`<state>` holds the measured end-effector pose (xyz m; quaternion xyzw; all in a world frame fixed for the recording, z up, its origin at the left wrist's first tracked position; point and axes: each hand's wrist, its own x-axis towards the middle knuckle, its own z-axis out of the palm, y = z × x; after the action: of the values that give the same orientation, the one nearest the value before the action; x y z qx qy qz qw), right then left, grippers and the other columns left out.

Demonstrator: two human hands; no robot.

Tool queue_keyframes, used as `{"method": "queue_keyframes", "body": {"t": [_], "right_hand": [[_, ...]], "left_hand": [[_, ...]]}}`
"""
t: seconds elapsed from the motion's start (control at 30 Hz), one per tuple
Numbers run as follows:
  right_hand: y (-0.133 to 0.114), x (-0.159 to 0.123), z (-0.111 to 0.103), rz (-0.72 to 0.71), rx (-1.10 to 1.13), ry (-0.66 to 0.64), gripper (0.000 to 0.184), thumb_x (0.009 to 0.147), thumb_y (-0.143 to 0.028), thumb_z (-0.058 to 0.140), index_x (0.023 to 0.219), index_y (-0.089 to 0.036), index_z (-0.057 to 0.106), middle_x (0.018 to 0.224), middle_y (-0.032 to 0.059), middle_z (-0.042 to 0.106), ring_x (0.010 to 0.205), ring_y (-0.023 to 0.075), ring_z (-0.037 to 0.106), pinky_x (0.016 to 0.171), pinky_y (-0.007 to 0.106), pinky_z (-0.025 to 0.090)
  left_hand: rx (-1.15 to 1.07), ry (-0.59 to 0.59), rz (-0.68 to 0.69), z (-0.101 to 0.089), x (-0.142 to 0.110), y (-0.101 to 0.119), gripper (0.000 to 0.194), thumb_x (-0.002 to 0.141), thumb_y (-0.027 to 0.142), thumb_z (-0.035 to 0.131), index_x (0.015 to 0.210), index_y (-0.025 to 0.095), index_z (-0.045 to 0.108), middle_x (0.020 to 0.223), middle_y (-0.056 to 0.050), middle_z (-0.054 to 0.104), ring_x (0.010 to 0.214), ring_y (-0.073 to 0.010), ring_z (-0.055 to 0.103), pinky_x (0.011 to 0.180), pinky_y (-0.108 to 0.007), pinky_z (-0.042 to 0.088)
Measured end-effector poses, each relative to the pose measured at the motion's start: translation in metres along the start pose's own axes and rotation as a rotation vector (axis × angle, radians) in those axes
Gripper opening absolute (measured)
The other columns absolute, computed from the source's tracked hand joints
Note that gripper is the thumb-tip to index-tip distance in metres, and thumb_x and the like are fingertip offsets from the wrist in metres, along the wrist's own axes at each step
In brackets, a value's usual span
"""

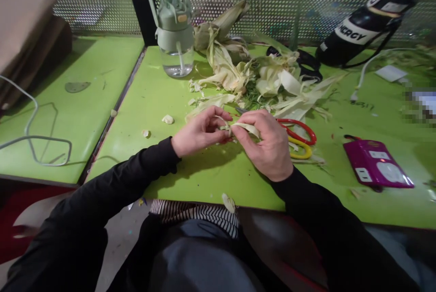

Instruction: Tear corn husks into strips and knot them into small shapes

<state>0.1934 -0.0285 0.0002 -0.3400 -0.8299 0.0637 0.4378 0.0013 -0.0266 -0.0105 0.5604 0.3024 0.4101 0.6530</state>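
Observation:
Both of my hands meet over the green table, closed on a pale strip of corn husk (248, 128). My left hand (204, 131) pinches one end between thumb and fingers. My right hand (267, 142) grips the strip from the other side, thumb against the bent forefinger. Just beyond them lies a heap of corn husks (233, 70), with some green shreds among the leaves. Scissors with red and yellow handles (309, 135) rest beside my right hand, their blades mostly hidden. Small husk scraps (168, 119) lie left of my left hand.
A water bottle (176, 42) stands behind the husks, before a perforated metal screen (112, 8). On the right are a black bottle (357, 33) and a purple power socket box (378, 163). Brown cardboard (25, 24) and a grey cable (30, 140) occupy the left side.

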Motion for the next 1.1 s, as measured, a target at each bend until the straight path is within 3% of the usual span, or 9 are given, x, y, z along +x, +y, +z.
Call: {"method": "queue_keyframes", "body": {"t": [0.37,0.5,0.57,0.67,0.77,0.83,0.93,1.03,1.1], "right_hand": [[-0.009,-0.004,0.001,0.303,0.064,0.049,0.019,0.094,-0.039,0.065,0.090,-0.022,0.055,0.074,-0.0018,0.059,0.058,0.0115,0.051,0.053,0.027,0.041],[-0.005,-0.001,-0.001,0.476,0.188,-0.189,0.035,0.101,-0.051,0.050,0.087,-0.022,0.063,0.064,-0.0013,0.060,0.054,0.0132,0.055,0.050,0.027,0.042],[-0.001,0.000,0.001,0.526,0.310,-0.240,0.036,0.100,-0.053,0.049,0.097,-0.023,0.069,0.076,0.0013,0.069,0.061,0.0146,0.061,0.054,0.028,0.049],[0.003,-0.001,0.005,0.539,0.476,-0.126,0.027,0.095,-0.050,0.062,0.103,-0.026,0.072,0.095,0.0020,0.074,0.074,0.0152,0.066,0.065,0.030,0.056],[0.003,-0.004,0.008,0.540,0.545,-0.013,0.021,0.090,-0.044,0.070,0.099,-0.025,0.073,0.090,0.0004,0.075,0.079,0.0163,0.069,0.073,0.032,0.060],[0.001,-0.006,0.008,0.489,0.443,0.010,0.018,0.091,-0.039,0.070,0.098,-0.024,0.073,0.087,0.0014,0.075,0.078,0.0176,0.070,0.074,0.034,0.060],[-0.002,-0.008,0.005,0.220,0.155,0.028,0.008,0.090,-0.030,0.070,0.095,-0.025,0.074,0.092,0.0040,0.075,0.081,0.0202,0.070,0.076,0.038,0.059],[-0.003,-0.007,0.004,-0.046,0.020,0.034,0.011,0.091,-0.021,0.068,0.098,-0.027,0.074,0.100,0.0050,0.073,0.092,0.0213,0.070,0.080,0.038,0.059],[-0.002,-0.005,0.004,-0.101,0.002,0.021,0.014,0.092,-0.018,0.067,0.101,-0.027,0.073,0.104,0.0050,0.073,0.094,0.0203,0.071,0.079,0.036,0.060]], "left_hand": [[0.021,0.110,0.076,0.005,-0.003,0.001,0.031,0.080,0.026,0.079,0.094,0.015,0.053,0.084,0.001,0.062,0.070,-0.0068,0.063,0.069,-0.021,0.055],[-0.022,0.203,0.164,0.004,-0.002,0.004,0.031,0.081,0.026,0.080,0.093,0.016,0.053,0.087,0.002,0.063,0.072,-0.0057,0.063,0.073,-0.020,0.056],[-0.028,0.191,0.157,0.004,-0.002,0.005,0.029,0.081,0.024,0.079,0.093,0.016,0.054,0.089,0.001,0.064,0.073,-0.0059,0.064,0.075,-0.020,0.057],[-0.038,0.145,0.099,0.007,-0.002,0.006,0.026,0.082,0.022,0.078,0.093,0.015,0.055,0.087,0.000,0.066,0.072,-0.0072,0.067,0.075,-0.022,0.059],[-0.082,0.166,0.027,0.009,-0.003,0.004,0.022,0.084,0.019,0.075,0.091,0.015,0.055,0.080,0.001,0.067,0.068,-0.0079,0.068,0.073,-0.023,0.060],[-0.124,0.196,-0.025,0.010,-0.003,0.003,0.019,0.087,0.019,0.072,0.090,0.015,0.054,0.078,0.000,0.068,0.068,-0.0085,0.070,0.073,-0.024,0.060],[-0.131,0.194,-0.083,0.009,-0.003,0.002,0.018,0.086,0.020,0.072,0.089,0.014,0.055,0.076,0.000,0.069,0.066,-0.0083,0.069,0.071,-0.024,0.060],[-0.036,0.192,-0.058,0.010,-0.003,0.001,0.025,0.078,0.019,0.078,0.087,0.014,0.055,0.075,0.002,0.066,0.063,-0.0069,0.065,0.064,-0.021,0.056],[0.051,0.195,-0.018,0.011,-0.003,0.002,0.026,0.075,0.016,0.078,0.088,0.014,0.055,0.077,0.002,0.066,0.062,-0.0062,0.062,0.060,-0.019,0.052]]}}
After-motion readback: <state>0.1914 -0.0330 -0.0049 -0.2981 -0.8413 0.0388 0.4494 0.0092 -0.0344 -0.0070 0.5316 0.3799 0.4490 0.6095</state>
